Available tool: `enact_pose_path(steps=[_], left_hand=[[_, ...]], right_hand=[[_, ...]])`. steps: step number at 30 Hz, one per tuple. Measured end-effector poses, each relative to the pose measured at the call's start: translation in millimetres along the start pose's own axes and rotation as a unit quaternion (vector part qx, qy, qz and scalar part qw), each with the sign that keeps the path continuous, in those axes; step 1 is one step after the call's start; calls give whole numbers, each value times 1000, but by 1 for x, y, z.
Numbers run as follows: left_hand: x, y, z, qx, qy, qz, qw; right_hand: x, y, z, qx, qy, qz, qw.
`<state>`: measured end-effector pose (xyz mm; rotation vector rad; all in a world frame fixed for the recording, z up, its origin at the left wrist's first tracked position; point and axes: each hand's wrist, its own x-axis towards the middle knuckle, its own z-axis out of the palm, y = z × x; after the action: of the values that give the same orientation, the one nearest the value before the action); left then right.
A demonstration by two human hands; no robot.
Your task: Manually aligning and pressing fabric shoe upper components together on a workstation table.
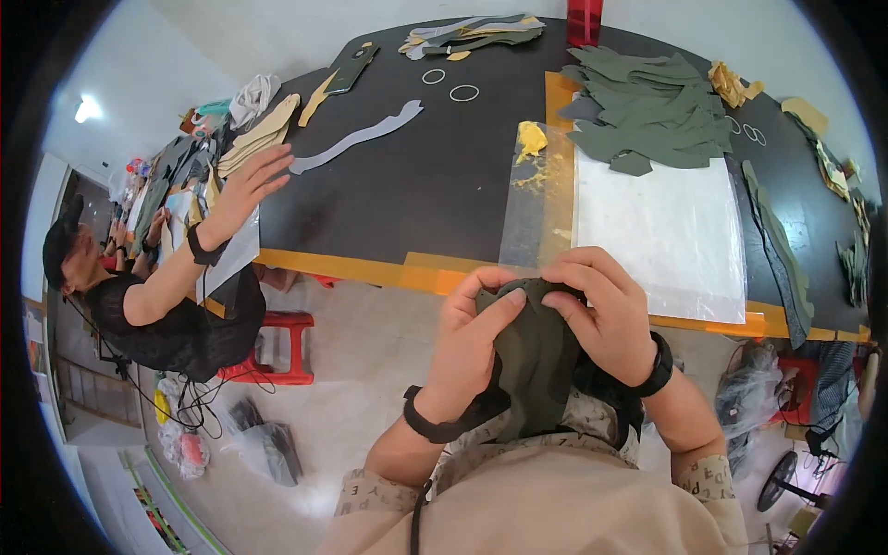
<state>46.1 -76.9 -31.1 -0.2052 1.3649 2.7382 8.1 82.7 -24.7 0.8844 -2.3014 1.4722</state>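
Both my hands grip the upper edge of a dark green cut piece of thin, flexible material [529, 365], which hangs down over my lap in front of the table. My left hand [474, 328] pinches it at the left, thumb on the near side. On the other side my right hand [606, 319] also has thumb and fingers closed on the edge, close to the left one. Just beyond my hands, a white sheet in clear plastic [659, 236] lies on the table. A pile of similar dark green pieces [647, 111] overlaps its far end.
A yellow lump [532, 139] sits on a clear strip left of the white sheet. The black table [407, 203] has orange tape along its near edge. At left, a co-worker's hand [248, 190] reaches over the table near a grey strip [356, 139]. A red stool [291, 347] stands below.
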Motion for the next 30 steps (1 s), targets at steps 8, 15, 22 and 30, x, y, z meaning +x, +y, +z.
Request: enact_pose_path(steps=[8, 15, 22, 30], left_hand=[[0, 2, 3, 21, 5, -36, 999], [-3, -5, 5, 135, -21, 12, 991], [1, -5, 6, 388, 18, 88, 917], [17, -15, 3, 202, 40, 71, 976]], right_hand=[[6, 3, -12, 13, -73, -37, 997], [3, 5, -24, 12, -117, -53, 992], [7, 19, -25, 63, -128, -36, 989], [-14, 23, -17, -121, -14, -177, 977]])
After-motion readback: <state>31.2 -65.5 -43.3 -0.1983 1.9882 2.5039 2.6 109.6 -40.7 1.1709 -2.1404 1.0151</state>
